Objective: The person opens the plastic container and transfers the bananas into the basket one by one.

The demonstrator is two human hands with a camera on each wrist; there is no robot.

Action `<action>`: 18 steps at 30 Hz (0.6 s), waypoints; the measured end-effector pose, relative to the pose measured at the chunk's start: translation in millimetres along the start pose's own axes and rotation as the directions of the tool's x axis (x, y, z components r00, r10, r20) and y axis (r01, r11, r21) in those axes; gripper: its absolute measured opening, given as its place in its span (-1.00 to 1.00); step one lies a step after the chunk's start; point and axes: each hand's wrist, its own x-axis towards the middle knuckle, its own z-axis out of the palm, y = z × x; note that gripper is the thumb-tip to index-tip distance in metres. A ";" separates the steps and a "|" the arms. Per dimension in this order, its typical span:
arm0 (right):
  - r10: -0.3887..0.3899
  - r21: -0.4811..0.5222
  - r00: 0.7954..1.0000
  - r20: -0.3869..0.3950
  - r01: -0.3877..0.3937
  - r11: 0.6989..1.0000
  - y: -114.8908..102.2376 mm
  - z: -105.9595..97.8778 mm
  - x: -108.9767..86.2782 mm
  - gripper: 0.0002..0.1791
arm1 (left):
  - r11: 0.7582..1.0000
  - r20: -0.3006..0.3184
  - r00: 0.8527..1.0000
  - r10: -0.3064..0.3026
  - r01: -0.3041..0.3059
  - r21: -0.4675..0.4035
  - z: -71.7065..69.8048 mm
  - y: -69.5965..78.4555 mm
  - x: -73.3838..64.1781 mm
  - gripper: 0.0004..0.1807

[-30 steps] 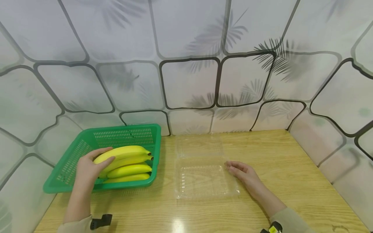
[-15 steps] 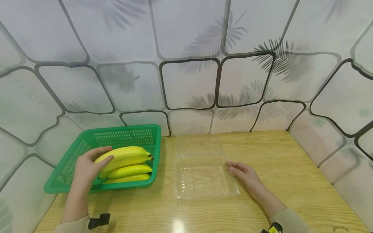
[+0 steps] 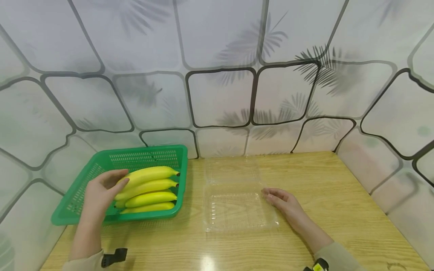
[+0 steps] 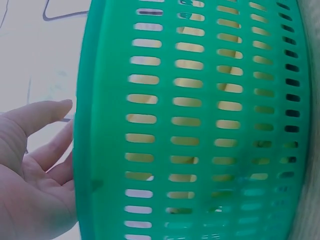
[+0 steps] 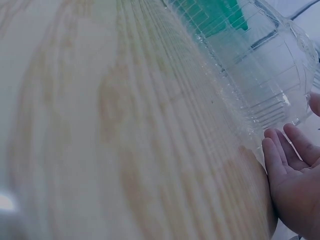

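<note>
Several yellow bananas (image 3: 150, 198) lie in a green perforated basket (image 3: 58, 218) on the left. At the left end of the uppermost banana (image 3: 152, 173) is my left hand (image 3: 98, 190), thumb and forefinger apart. In the left wrist view this hand (image 4: 37, 165) shows beyond the basket's rim, its thumb spread and its other fingertips hidden by the rim. A clear plastic clamshell container (image 3: 237, 228) lies with its lid folded back on the table. My right hand (image 3: 288, 207) has its fingertips at the container's right edge; the right wrist view shows extended fingers beside the clear wall.
The wooden table (image 3: 332, 180) meets a patterned wall covering (image 3: 220, 98) at the back and on both sides. The basket's right rim stands a short way left of the container.
The top banana has shifted right and slightly up, opening a gap above the banana below it. My left hand has drawn slightly left. My right hand and the container have stayed put.
</note>
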 end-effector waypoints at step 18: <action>-0.023 0.089 1.000 0.004 0.023 0.996 -1.7 1.9 -1.8 -0.37 | 0.998 0.070 0.996 0.063 -0.062 -0.017 3.8 19.8 -5.1 -0.52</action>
